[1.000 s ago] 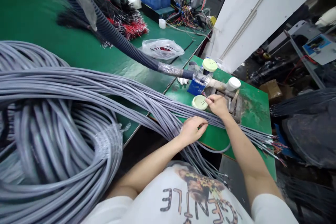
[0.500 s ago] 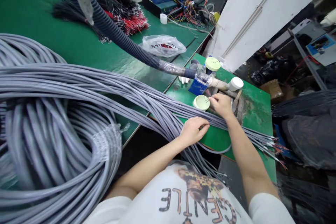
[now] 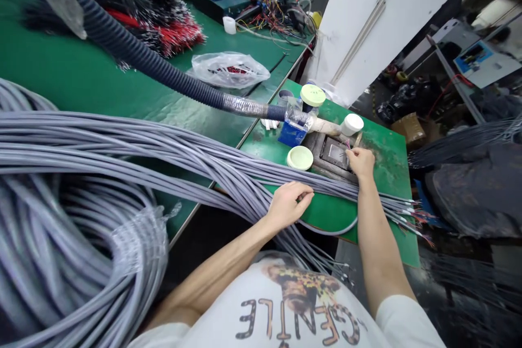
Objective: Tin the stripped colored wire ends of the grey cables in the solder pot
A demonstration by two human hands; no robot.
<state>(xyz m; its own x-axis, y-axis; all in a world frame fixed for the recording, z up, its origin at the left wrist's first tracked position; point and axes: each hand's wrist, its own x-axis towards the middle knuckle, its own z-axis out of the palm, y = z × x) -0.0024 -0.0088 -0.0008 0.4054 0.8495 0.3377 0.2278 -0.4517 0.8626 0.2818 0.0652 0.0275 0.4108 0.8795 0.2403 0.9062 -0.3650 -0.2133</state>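
My right hand (image 3: 362, 163) pinches thin wires (image 3: 343, 153) by the edge of a square metal pot (image 3: 337, 152) with a shiny silvery surface, which looks like a solder pot. The wire tips point left, over the pot. My left hand (image 3: 289, 204) lies on a thick bundle of grey cables (image 3: 240, 174), its fingers curled and the thumb close to them; whatever they hold is hidden. A loop of grey cable (image 3: 330, 232) runs from near my left hand to beneath my right forearm. Left of the pot sits a round, pale green-yellow dish (image 3: 300, 158).
A ribbed dark hose (image 3: 163, 73) crosses above the green bench to a blue box (image 3: 292, 133) beside the pot. Behind stand a yellow-lidded jar (image 3: 312, 95) and a white cup (image 3: 352, 124). Coiled grey cables (image 3: 61, 261) fill the left. Stripped cable ends (image 3: 416, 215) lie at right.
My right hand has moved with the wires from the pale dish to the metal pot, which now shows more. My left hand stays on the cables. The view has shifted slightly.
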